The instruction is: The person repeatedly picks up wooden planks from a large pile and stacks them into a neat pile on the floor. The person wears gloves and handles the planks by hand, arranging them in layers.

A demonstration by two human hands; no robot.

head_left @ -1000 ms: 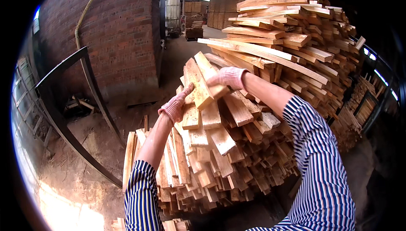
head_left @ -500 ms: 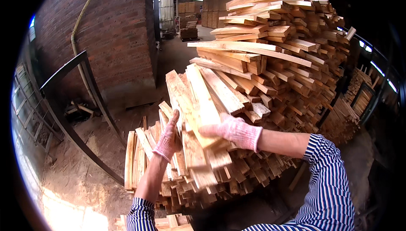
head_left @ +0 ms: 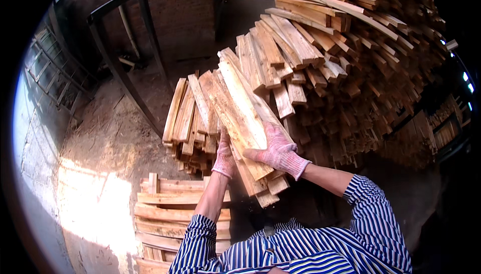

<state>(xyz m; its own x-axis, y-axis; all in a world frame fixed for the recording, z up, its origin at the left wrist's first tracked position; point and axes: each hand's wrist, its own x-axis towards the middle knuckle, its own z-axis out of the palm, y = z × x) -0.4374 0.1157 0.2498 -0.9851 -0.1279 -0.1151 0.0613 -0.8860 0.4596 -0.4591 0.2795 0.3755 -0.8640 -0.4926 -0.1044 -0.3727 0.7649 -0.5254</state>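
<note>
Between my two gloved hands is a bundle of several rough wooden boards (head_left: 234, 106), pale and long, slanting from upper left toward my body. My left hand (head_left: 224, 156) presses its left side, fingers mostly hidden by the wood. Around the right side wraps my right hand (head_left: 278, 151), its thumb lying across the top board. Both gloves are pinkish knit. Right behind the bundle lie more loose boards (head_left: 258, 61) on the pile. A shorter group of boards (head_left: 183, 116) sits just left of my left hand.
A tall pile of boards (head_left: 361, 73) fills the right side. At lower left, a stack of crosswise boards (head_left: 180, 229) stands beside my left forearm. A dark metal frame (head_left: 120, 73) rises at the left, before a brick wall (head_left: 175, 18). Sunlight falls on the floor (head_left: 95, 209).
My hands have drawn the bundle of boards toward my body, away from the pile. My right hand has closed around its side. The view has tipped down, showing more of the crosswise stack.
</note>
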